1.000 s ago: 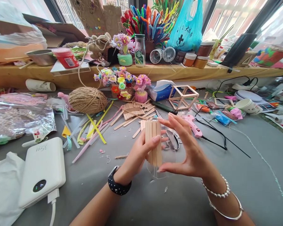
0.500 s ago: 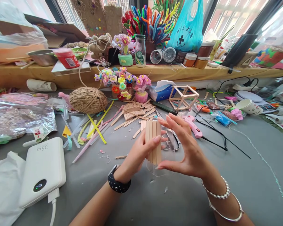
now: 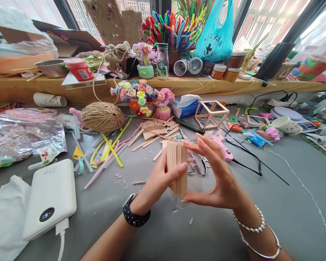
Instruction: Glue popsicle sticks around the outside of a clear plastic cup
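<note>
While my left hand (image 3: 159, 179) clasps the upright row of sticks (image 3: 176, 165) from the left, thumb across its front, my right hand (image 3: 220, 174) arches around a clear cup (image 3: 191, 181) behind them, fingertips on its rim, thumb at its base. Both grips hover just above the counter (image 3: 206, 232), wrists low.

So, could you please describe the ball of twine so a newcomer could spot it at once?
Start at the grey table and look left of the wooden sticks held in both hands. The ball of twine sits before the yellow shelf: round, brown, tightly wound.
</note>
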`<state>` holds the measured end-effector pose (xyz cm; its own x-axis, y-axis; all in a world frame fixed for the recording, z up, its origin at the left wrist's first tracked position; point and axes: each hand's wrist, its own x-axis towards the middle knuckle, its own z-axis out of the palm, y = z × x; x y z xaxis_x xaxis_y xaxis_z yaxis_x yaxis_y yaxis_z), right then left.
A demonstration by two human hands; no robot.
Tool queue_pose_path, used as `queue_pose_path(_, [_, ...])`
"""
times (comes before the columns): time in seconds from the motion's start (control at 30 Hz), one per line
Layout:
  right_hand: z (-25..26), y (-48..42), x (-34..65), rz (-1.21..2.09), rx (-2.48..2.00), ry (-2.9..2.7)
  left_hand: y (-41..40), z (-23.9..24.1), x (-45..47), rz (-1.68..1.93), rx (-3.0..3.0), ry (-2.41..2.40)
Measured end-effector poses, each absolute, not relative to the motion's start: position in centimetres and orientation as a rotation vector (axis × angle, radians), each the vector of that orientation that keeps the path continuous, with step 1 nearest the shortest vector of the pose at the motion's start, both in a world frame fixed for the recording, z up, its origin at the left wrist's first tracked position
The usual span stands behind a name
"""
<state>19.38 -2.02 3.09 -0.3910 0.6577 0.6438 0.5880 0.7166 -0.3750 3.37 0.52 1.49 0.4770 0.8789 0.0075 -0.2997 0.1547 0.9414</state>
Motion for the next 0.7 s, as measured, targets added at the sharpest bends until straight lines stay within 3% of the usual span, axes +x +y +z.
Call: queue_pose_path(0.7, [2.5, -2.2, 19.3, 0.203, -0.848, -2.045, 1.0, 1.1, 2.7, 0.976, 1.198, 0.68])
